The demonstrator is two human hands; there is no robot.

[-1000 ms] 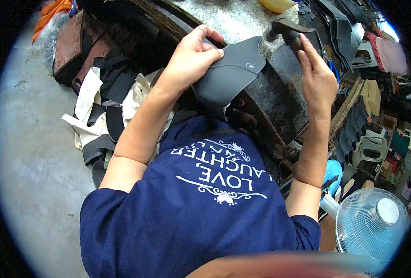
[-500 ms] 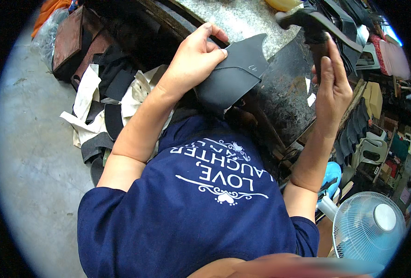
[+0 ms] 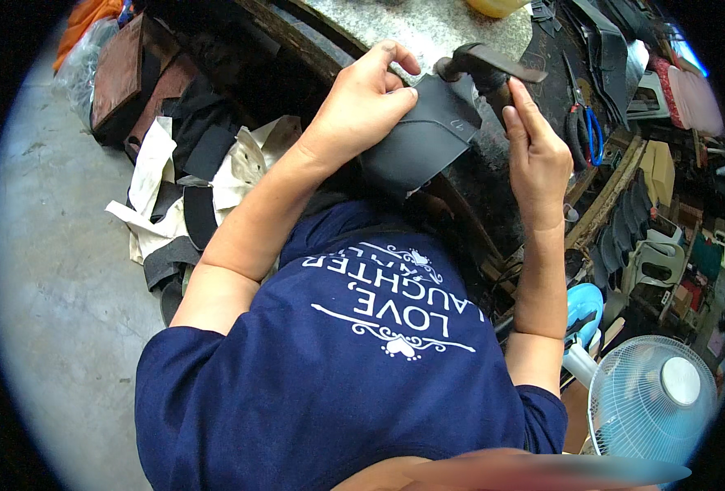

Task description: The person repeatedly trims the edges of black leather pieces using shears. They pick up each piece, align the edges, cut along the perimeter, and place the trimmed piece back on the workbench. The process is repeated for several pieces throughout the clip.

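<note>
My left hand [image 3: 367, 102] pinches the upper edge of a black leather piece [image 3: 416, 151], which looks like a shoe upper with a stitched seam and a small pale marking. The piece reaches over the edge of the work table. In my right hand [image 3: 536, 159] is a hammer [image 3: 506, 65], gripped by its dark handle with the forefinger laid along it. Its head is over the far right corner of the leather; whether the two touch I cannot tell.
A pale speckled stone slab [image 3: 428, 37] lies on the dark table, with a yellow bowl [image 3: 497, 6] on it. Scissors [image 3: 579, 123] with a blue handle lie at right, near black leather pieces [image 3: 600, 61]. Cloth scraps [image 3: 154, 168] are heaped at left. A fan [image 3: 645, 401] stands lower right.
My right hand has brought the hammer left and down to the leather piece, uncovering the scissors. My left hand and the leather have shifted slightly right.
</note>
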